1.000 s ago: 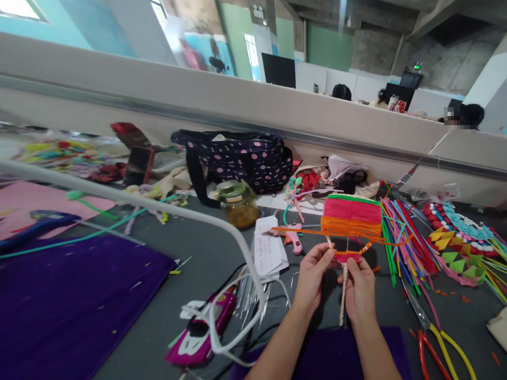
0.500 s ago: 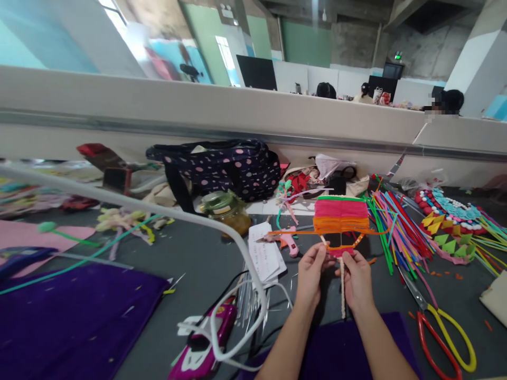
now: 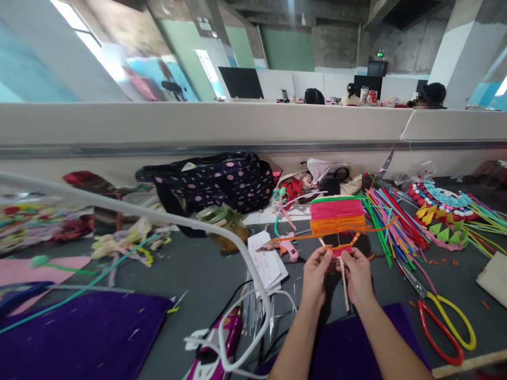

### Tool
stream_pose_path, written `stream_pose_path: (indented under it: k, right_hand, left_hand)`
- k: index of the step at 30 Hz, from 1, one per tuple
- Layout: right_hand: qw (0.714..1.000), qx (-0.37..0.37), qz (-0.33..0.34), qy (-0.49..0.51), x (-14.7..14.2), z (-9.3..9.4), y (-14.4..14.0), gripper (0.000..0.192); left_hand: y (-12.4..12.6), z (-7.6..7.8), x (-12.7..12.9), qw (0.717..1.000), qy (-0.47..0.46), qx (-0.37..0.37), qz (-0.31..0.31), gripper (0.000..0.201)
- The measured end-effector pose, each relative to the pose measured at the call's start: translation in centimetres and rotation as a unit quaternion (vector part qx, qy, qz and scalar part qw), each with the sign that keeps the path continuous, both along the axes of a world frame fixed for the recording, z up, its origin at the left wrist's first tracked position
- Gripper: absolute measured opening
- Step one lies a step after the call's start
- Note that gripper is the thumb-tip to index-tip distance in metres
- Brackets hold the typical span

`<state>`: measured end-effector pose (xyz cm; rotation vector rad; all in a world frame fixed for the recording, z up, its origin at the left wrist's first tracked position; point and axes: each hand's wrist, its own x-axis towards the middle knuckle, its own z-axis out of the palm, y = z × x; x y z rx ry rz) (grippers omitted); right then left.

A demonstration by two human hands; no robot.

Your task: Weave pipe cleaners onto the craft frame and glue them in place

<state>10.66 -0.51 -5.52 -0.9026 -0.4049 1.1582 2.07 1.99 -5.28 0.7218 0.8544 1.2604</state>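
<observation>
My left hand (image 3: pixel 316 278) and my right hand (image 3: pixel 357 274) hold up a woven pipe-cleaner piece (image 3: pixel 337 215) above the grey table. Its upper part is a block of pink and orange rows with a green top edge. An orange pipe cleaner sticks out sideways from it. My fingers pinch the narrow lower end, where a cream pipe cleaner (image 3: pixel 345 285) hangs down between my hands.
A pile of coloured pipe cleaners (image 3: pixel 390 219) lies to the right, with yellow and red-handled scissors (image 3: pixel 445 325) nearer me. A polka-dot bag (image 3: pixel 214 182), a glass jar (image 3: pixel 224 223), a pink glue gun (image 3: pixel 283 247), paper sheets (image 3: pixel 266 260) and purple felt (image 3: pixel 79 333) lie left. People sit beyond the partition.
The view has tilted and shifted, so everything sits further left and lower. My hands keep the same hold on the woven piece, which stays upright.
</observation>
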Motion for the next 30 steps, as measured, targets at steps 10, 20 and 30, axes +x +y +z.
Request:
stream_pose_path:
  k: [10, 20, 30]
  right_hand:
    - [0.999, 0.042, 0.004, -0.023, -0.1, -0.1, 0.0, 0.023]
    - [0.997, 0.041, 0.004, -0.065, -0.5, -0.4, -0.1, 0.018]
    - [0.996, 0.023, -0.03, -0.079, -0.1, -1.0, 0.2, 0.023]
  left_hand:
    - [-0.2, 0.0, 0.0, 1.0, 0.018, 0.001, 0.023, 0.029]
    - [-0.5, 0.2, 0.5, 0.996, -0.067, -0.054, -0.012, 0.026]
    - [-0.7, 0.0, 0.7, 0.996, -0.065, -0.067, 0.015, 0.025]
